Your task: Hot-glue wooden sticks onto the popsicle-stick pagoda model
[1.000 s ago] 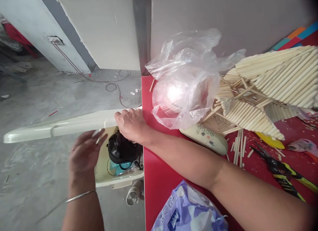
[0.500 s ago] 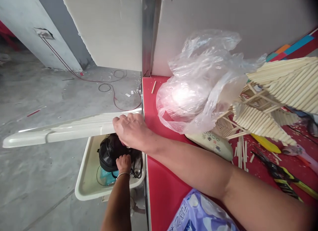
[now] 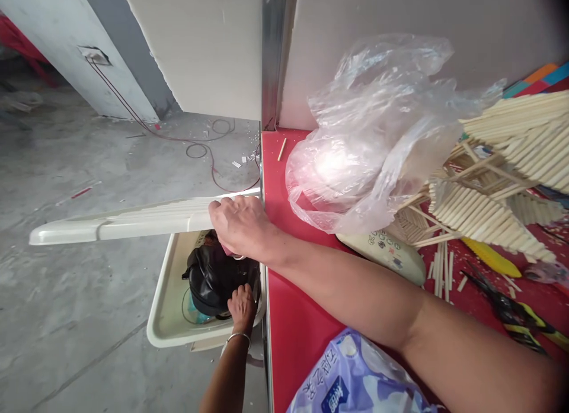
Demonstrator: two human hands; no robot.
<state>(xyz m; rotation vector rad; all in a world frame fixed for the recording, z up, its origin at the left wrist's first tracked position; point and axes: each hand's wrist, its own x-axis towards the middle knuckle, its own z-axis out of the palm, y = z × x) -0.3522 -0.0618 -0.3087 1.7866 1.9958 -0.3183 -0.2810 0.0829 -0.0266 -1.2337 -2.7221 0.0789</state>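
My right hand (image 3: 240,226) grips the edge of a cream plastic lid (image 3: 120,223) and holds it raised beside the red table (image 3: 288,318). Below the lid sits a cream tray-like compartment (image 3: 166,318) with a black bag (image 3: 213,277) and a black cord in it. My left hand (image 3: 242,306), a silver bangle on its wrist, reaches down into this compartment with its fingers curled against the black bag; what they hold is hidden.
On the table lie a clear plastic bag (image 3: 368,140), a model made of wooden sticks (image 3: 498,176), a cream remote control (image 3: 386,256), loose sticks, pliers (image 3: 515,315) and a purple-white packet (image 3: 355,383). White panels stand behind. A red cable (image 3: 178,143) trails over the concrete floor.
My left hand went from open in the air beneath the lid down into the compartment, onto the black bag. My right hand has kept the lid raised.
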